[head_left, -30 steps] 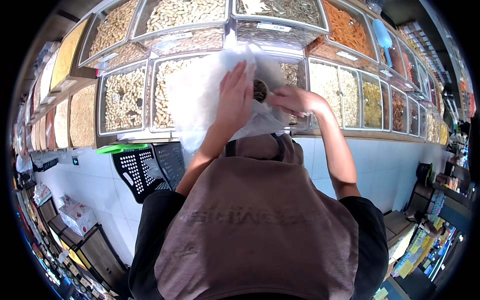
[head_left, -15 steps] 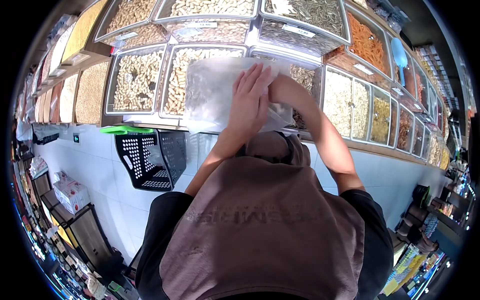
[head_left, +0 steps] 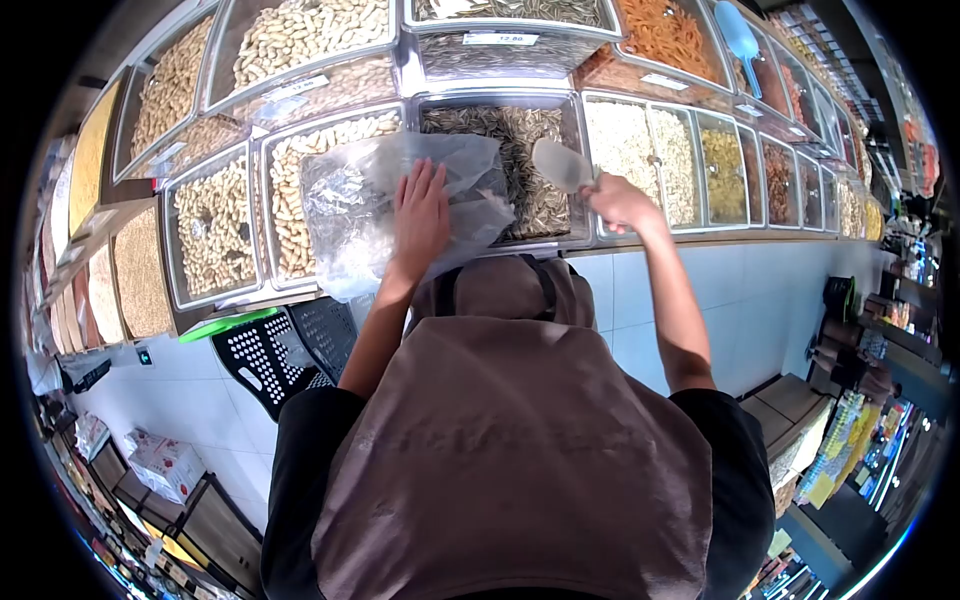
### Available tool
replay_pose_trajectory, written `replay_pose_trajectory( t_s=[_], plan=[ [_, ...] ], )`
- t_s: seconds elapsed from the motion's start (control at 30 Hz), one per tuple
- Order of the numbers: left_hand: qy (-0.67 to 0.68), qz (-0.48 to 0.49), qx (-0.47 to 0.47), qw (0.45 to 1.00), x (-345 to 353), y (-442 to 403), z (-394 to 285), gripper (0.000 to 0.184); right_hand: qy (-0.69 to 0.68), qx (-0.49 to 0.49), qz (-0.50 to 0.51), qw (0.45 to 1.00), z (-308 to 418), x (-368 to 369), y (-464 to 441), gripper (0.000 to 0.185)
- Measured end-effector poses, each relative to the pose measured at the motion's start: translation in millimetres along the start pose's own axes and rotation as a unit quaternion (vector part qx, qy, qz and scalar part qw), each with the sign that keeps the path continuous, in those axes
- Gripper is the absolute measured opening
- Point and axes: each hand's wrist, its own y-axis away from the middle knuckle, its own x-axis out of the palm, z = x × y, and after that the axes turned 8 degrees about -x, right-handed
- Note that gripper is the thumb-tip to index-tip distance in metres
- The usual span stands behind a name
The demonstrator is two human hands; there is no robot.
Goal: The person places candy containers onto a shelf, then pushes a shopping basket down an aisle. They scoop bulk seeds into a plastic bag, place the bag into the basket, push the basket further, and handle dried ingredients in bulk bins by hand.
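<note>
A clear plastic bag [head_left: 350,210], with dark striped seeds showing through it, lies across the peanut bin [head_left: 293,215] and part of the sunflower seed bin [head_left: 535,130]. My left hand [head_left: 422,215] is on the bag near its right end, fingers over the plastic and thumb hidden, gripping it. To the right, my right hand [head_left: 622,203] is closed around the handle of a pale translucent scoop [head_left: 562,166]. The scoop's blade is over the seeds in the right part of the sunflower seed bin, and I cannot tell whether it holds any.
A second peanut bin [head_left: 215,225] stands at the left, and grain bins [head_left: 720,165] line the right. Behind is a raised row with a bin of orange strips [head_left: 665,40] and a blue scoop [head_left: 738,40]. A black shopping basket [head_left: 265,355] sits on the floor at left.
My right hand was at the bag's right end beside my left hand; it is now further right with the scoop in view. My left hand stays on the bag. The camera view has shifted.
</note>
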Motion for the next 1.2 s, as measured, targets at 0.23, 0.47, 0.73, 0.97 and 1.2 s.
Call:
replay_pose_trajectory(
  t_s=[0.23, 0.47, 0.73, 0.97, 1.2],
  plan=[
    [0.003, -0.005, -0.021, 1.0, 1, -1, 2, 0.042, -0.11, -0.089, 0.001, 0.99, 9, 68, -84, 0.055],
    [0.041, -0.016, -0.023, 0.999, -4, -1, 1, 0.041, -0.332, -0.098, -0.011, 0.938, -17, 114, -138, 0.051],
    [0.312, 0.004, -0.194, 0.93, -64, -13, -38, 0.04, -0.383, -0.129, 0.022, 0.915, -29, 83, -58, 0.047],
    [0.326, -0.032, -0.158, 0.931, -93, -29, -66, 0.042, -0.369, -0.13, 0.027, 0.92, -41, 61, -7, 0.049],
    [0.321, -0.047, -0.101, 0.94, -89, -30, -73, 0.043, -0.339, -0.135, 0.042, 0.93, -39, 15, 39, 0.049]
  ],
)
